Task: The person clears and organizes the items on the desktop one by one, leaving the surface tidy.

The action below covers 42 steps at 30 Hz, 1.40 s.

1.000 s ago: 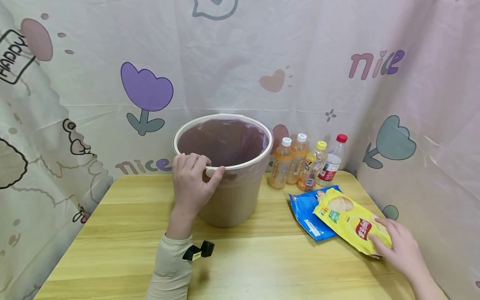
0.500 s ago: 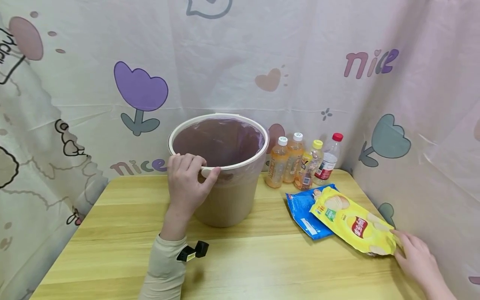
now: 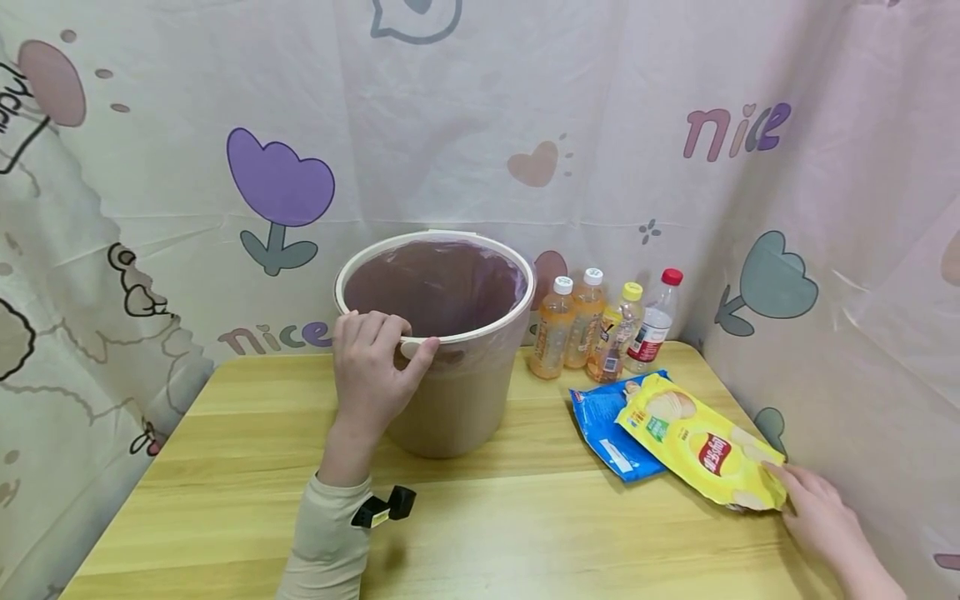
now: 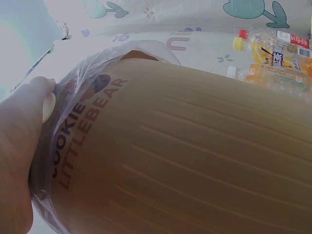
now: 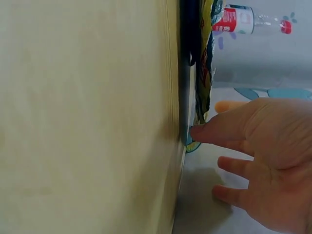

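Observation:
A beige trash bin [image 3: 450,400] with a clear plastic liner stands on the table. My left hand [image 3: 371,362] grips its near rim, fingers over the edge and thumb on the outside; in the left wrist view the liner [image 4: 73,87] bunches around the rim by the thumb [image 4: 41,87]. At the right, a yellow Lay's chip bag [image 3: 686,437] overlaps a blue snack bag [image 3: 615,429]. My right hand [image 3: 821,512] pinches the yellow bag's near right end between thumb and fingers. Seen from the right wrist, the thumb [image 5: 219,127] is right at the bag's end.
Several plastic bottles stand behind the bags: an orange-tinted bottle [image 3: 551,333] with a white cap, another like it, one with a yellow cap [image 3: 632,292], and one with a red cap [image 3: 671,277]. A patterned curtain [image 3: 450,125] hangs around the wooden table [image 3: 510,542].
My right hand has shifted from lying over the yellow chip bag's end to pinching its outer edge. The head view has turned slightly right. My left hand keeps its hold on the bin rim.

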Each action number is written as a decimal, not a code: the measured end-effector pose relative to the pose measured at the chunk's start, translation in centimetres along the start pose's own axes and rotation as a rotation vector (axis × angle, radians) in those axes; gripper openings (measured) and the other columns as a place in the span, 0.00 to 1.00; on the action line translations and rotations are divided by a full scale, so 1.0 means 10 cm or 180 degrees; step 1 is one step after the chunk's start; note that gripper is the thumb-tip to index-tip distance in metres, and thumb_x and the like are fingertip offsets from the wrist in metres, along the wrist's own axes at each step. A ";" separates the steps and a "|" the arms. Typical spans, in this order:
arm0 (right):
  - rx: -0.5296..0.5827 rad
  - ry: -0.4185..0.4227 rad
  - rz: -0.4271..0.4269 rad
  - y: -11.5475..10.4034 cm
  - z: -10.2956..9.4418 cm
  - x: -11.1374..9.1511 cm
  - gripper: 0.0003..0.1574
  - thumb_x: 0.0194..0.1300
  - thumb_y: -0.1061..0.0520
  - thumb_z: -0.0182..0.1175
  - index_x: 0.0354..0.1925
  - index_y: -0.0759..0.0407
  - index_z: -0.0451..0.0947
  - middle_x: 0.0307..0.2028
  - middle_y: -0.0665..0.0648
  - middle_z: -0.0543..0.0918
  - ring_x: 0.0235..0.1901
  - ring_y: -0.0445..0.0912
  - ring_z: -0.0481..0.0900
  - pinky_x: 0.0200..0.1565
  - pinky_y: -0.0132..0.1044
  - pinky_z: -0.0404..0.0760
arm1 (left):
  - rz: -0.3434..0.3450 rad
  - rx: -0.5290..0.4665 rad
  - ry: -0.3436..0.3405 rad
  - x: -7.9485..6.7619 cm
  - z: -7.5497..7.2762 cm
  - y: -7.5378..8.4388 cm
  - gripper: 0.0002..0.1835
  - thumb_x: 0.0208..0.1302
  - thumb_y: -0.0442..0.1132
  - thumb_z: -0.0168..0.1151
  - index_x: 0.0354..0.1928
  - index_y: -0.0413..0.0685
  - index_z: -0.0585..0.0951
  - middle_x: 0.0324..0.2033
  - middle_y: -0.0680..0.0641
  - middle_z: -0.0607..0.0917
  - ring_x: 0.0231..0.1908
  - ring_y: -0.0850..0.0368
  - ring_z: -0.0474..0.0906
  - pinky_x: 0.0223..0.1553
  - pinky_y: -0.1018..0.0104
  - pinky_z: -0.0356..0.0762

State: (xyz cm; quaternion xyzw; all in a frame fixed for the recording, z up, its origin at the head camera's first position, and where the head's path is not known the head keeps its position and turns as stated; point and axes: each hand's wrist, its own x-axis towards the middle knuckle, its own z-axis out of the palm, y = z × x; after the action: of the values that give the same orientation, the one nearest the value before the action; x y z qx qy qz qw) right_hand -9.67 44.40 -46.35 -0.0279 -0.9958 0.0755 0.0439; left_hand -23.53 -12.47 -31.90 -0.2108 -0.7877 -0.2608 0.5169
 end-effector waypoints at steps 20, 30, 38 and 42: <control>-0.0069 -0.0231 -0.0027 -0.26 -0.02 0.16 0.32 0.68 0.54 0.55 0.67 0.59 0.65 0.64 0.74 0.67 0.62 0.73 0.59 0.49 0.79 0.62 | -0.0032 0.0026 0.0004 0.00 -0.05 0.01 0.30 0.64 0.64 0.50 0.26 0.42 0.76 0.25 0.43 0.76 0.33 0.44 0.69 0.54 0.46 0.63; 0.0016 0.0473 -0.0388 -0.39 0.01 0.20 0.29 0.67 0.51 0.60 0.64 0.56 0.70 0.61 0.69 0.73 0.61 0.71 0.64 0.49 0.75 0.64 | -0.0028 0.0044 0.0022 0.00 -0.09 0.00 0.29 0.63 0.63 0.51 0.25 0.41 0.76 0.25 0.43 0.76 0.33 0.43 0.68 0.53 0.46 0.63; -0.0098 0.1022 -0.0787 -0.38 0.04 0.26 0.39 0.53 0.61 0.69 0.64 0.55 0.70 0.58 0.68 0.76 0.60 0.68 0.68 0.48 0.72 0.68 | -0.0091 -0.0004 -0.0019 0.00 -0.07 0.01 0.30 0.63 0.64 0.50 0.25 0.42 0.76 0.24 0.44 0.76 0.33 0.44 0.69 0.53 0.47 0.63; -0.0103 0.1043 -0.0800 -0.37 0.04 0.26 0.42 0.51 0.62 0.69 0.65 0.54 0.69 0.58 0.68 0.76 0.64 0.66 0.65 0.48 0.72 0.68 | -0.0095 0.0010 -0.0027 0.00 -0.04 0.03 0.29 0.63 0.64 0.51 0.26 0.42 0.76 0.25 0.44 0.76 0.34 0.44 0.69 0.54 0.48 0.63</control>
State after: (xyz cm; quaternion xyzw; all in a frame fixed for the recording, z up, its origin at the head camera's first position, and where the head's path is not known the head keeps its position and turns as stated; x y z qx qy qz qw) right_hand -12.51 40.82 -45.92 0.0839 -0.9721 0.0478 0.2138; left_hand -23.11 -12.51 -31.77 -0.1993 -0.7933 -0.2663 0.5099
